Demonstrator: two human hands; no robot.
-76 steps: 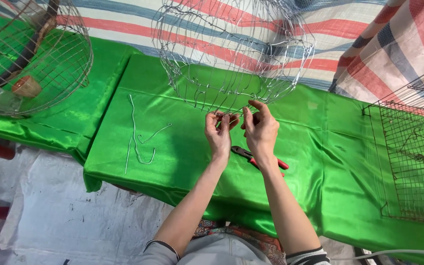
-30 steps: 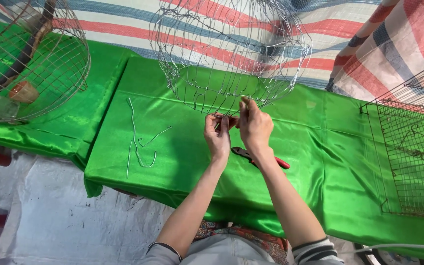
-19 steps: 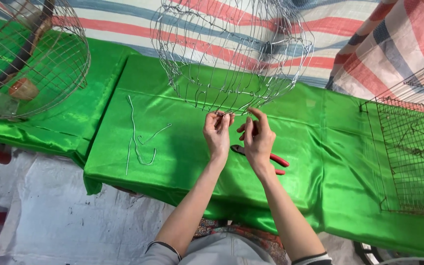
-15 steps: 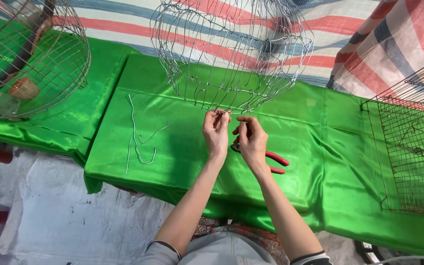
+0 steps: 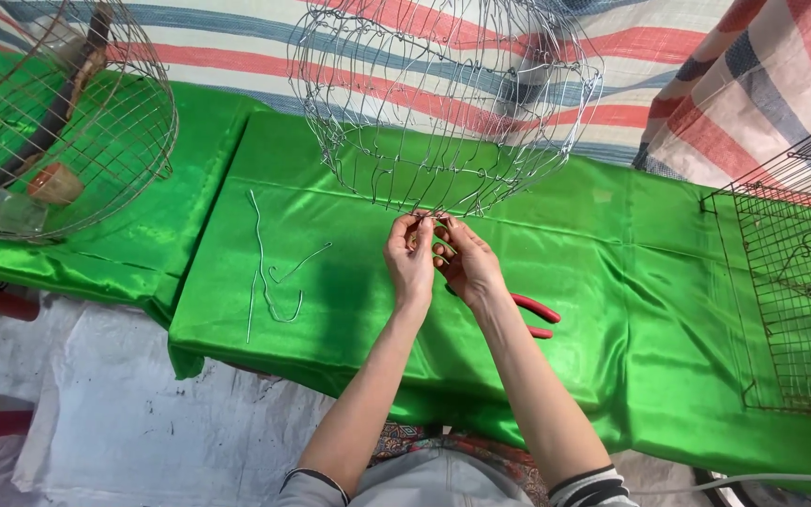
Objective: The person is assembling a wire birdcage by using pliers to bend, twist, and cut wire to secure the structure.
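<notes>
A round cage frame of thin silver wire (image 5: pixel 443 103) hangs over a table draped in shiny green cloth (image 5: pixel 612 282). My left hand (image 5: pixel 410 258) and my right hand (image 5: pixel 466 263) meet at the frame's lowest wires, fingers pinched on the wire ends there. Both hands touch each other. Red-handled pliers (image 5: pixel 532 314) lie on the cloth just right of my right wrist, partly hidden by it.
Loose bent wire pieces (image 5: pixel 269 272) lie on the cloth to the left. A finished round wire cage (image 5: pixel 58 122) holding a perch and a small cup stands at the far left. A rectangular wire mesh cage (image 5: pixel 795 291) sits at the right edge. Striped tarp hangs behind.
My right hand has dropped from above the frame's bottom wires to beside the left hand. Both hands stay at the same spot on the frame.
</notes>
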